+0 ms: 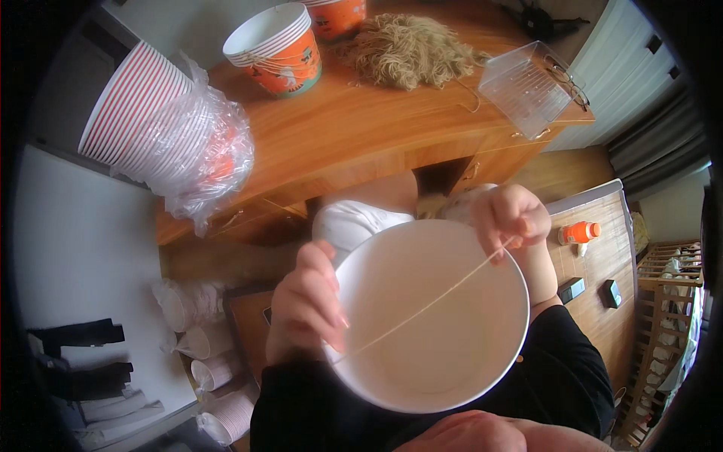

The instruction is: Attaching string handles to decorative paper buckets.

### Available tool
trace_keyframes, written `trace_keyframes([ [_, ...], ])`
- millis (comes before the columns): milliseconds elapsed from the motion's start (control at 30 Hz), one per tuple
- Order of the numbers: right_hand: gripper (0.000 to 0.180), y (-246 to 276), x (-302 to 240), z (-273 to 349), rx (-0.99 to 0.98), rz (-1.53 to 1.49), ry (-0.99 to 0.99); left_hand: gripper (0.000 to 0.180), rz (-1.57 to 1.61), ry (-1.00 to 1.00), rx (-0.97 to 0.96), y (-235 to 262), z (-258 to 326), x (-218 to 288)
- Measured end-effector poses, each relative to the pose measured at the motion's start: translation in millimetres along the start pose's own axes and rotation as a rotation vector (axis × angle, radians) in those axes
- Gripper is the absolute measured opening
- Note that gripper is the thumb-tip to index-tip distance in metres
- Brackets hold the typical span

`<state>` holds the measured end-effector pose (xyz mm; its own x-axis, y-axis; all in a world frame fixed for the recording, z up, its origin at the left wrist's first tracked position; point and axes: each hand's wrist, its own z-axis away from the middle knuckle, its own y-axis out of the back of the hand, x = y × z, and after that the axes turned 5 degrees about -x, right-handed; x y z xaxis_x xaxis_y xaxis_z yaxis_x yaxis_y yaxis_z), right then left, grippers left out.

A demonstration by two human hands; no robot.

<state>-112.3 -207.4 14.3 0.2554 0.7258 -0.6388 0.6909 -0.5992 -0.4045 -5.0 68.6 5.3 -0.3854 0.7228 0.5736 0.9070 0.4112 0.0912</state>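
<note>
A large white paper bucket [429,331] is in front of my chest with its open mouth facing up at me. A thin pale string [425,305] runs taut and slanting across that mouth. My left hand [307,301] is closed at the bucket's left rim, where the string's lower end meets the fingers. At the upper right rim, my right hand [512,220] pinches the string's other end. The bucket's outer wall is hidden, and so is whatever supports it from below.
On the wooden desk [339,124] stand orange-printed buckets [285,64], one with strings around it. A heap of tan string [414,51], a clear plastic box [527,89] and glasses [568,84] lie to the right. A plastic-wrapped bucket stack [173,128] leans at left. More wrapped stacks [226,418] sit below.
</note>
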Motion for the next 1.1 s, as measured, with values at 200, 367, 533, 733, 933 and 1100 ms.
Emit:
trace_keyframes([
  [200, 0.024, 2.9, 17.4, 4.2, -0.044, -0.277, 0.278, 0.023, 0.442, -0.232, -0.035, 16.1, -35.7, -69.6],
  [367, 0.034, -10.2, -0.9, -0.7, 0.233, -0.044, 0.424, 0.036, 0.523, -0.164, 0.243, -8.5, -77.6, -79.9],
  [533, 0.033, -10.7, -32.2, 21.7, 0.354, 0.324, 0.410, 0.026, 0.354, 0.032, 0.198, 5.7, -95.3, -97.1],
  [733, 0.032, -9.1, -31.4, 16.9, 0.433, 0.541, 0.412, 0.066, 0.387, -0.038, 0.302, 26.9, -79.9, -152.8],
  [933, 0.030, 9.0, -24.6, -3.6, 0.467, 0.928, 0.323, 0.048, 0.137, 0.050, 0.642, 47.2, -53.8, -157.8],
  [1100, 0.023, 6.1, -0.9, -27.2, 0.647, 1.249, 0.072, 0.030, 0.073, -0.019, 0.533, 47.0, -65.2, -126.4],
])
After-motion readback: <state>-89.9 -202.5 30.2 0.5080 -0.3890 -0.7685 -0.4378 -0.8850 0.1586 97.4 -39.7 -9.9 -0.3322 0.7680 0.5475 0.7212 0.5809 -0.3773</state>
